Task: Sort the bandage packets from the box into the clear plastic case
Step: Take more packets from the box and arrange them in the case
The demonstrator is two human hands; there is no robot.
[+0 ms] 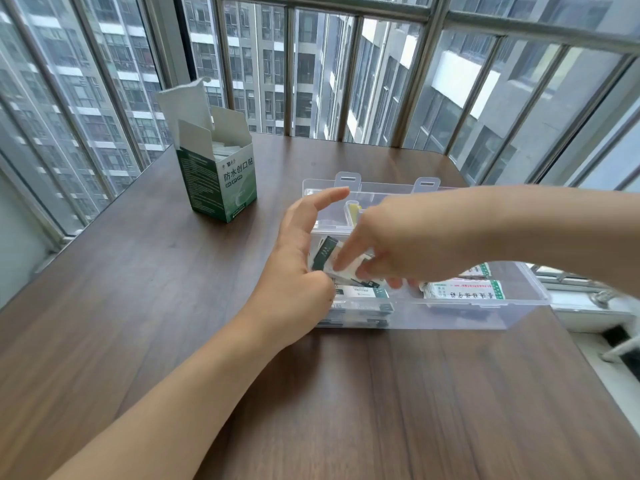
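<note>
Where the left hand (298,261) meets the near-left corner of the clear plastic case (485,306), thumb and lower fingers pinched on a small bunch of bandage packets (341,268), index finger stretched straight out toward the far wall of the case. Reaching across from the right, the right hand (391,244), fingers curled down onto the same bunch just beside the left thumb, fingertips blurred, grip on the packets likely but not sharp enough to be sure which fingers close on them. Directly under both hands, more flat packets (363,299) stacked in the left end of the case, dark green and white. Further right of the right hand, beneath its forearm, another pile of white packets with green edging (464,289) lying in the case's right part. Beyond the fingers, the open lid (384,190) standing at the back of the case with two latch tabs up, a small yellow item (354,206) behind it, too hidden to identify. Well to the far left of the left hand, the green-and-white box (221,174) upright on the dark wood table (173,306), flaps open, packet edges showing inside.
</note>
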